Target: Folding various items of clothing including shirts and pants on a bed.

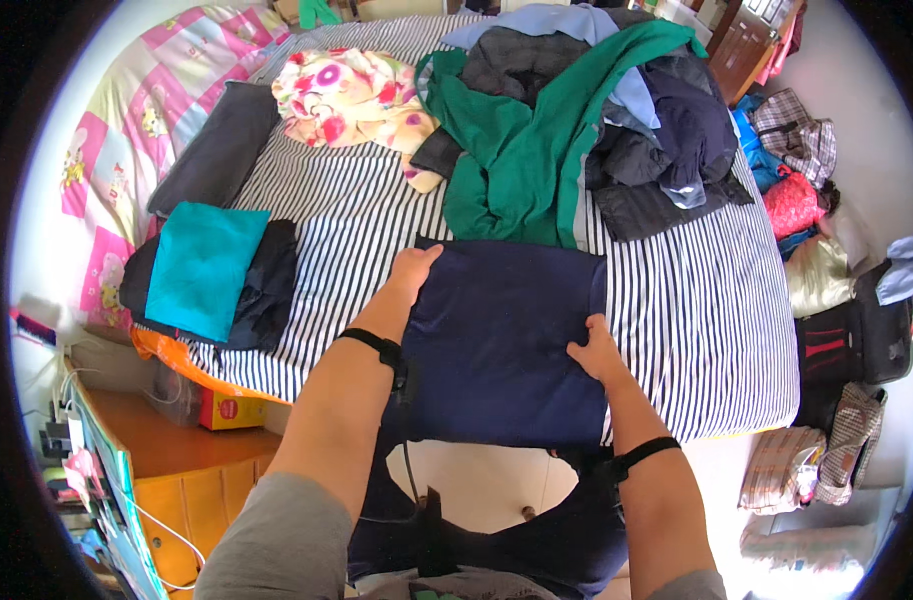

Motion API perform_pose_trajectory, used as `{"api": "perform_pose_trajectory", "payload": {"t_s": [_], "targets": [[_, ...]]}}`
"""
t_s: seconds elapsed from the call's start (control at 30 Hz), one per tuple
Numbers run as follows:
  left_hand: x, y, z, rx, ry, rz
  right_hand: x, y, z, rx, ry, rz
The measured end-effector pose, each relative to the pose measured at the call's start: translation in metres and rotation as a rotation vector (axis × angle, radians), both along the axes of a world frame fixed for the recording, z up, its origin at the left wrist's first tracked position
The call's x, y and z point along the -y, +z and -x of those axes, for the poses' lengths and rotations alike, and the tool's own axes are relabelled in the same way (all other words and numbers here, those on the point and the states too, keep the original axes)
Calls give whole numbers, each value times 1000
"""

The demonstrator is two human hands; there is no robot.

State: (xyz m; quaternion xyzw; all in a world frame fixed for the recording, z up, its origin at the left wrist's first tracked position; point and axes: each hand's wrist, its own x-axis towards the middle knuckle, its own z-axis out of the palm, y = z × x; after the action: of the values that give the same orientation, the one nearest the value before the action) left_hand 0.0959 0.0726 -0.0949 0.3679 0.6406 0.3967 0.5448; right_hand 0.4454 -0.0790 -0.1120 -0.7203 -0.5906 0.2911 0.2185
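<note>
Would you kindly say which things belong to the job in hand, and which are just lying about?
In use:
navy cloth at the left hand and right hand
striped sheet beneath it
probably teal cloth, green garment

Apparently lying about:
yellow box
pink-and-white cloth
bags at right

There are two grips [415,272] [599,352], two armbands [365,339] [649,452], one held cloth [502,345], one bed [697,320].

Garment [507,345] on bed [712,330], clothes heap [562,115] behind, bags [832,340] apparently piled right.
</note>
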Motion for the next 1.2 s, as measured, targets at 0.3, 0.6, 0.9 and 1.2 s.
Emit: {"api": "perform_pose_trajectory", "payload": {"t_s": [0.3,0.6,0.9,1.2], "targets": [[-17,-21,22,-109,-18,-59,-16,25,-3,-26,72,165],[-17,-33,31,-107,-20,-59,-46,52,5,-78,-32,443],[-14,-21,22,-199,-12,-15,-119,46,-16,-618,-423,184],[-15,-16,19,-133,8,15,-138,32,-21,-783,-629,215]]}}
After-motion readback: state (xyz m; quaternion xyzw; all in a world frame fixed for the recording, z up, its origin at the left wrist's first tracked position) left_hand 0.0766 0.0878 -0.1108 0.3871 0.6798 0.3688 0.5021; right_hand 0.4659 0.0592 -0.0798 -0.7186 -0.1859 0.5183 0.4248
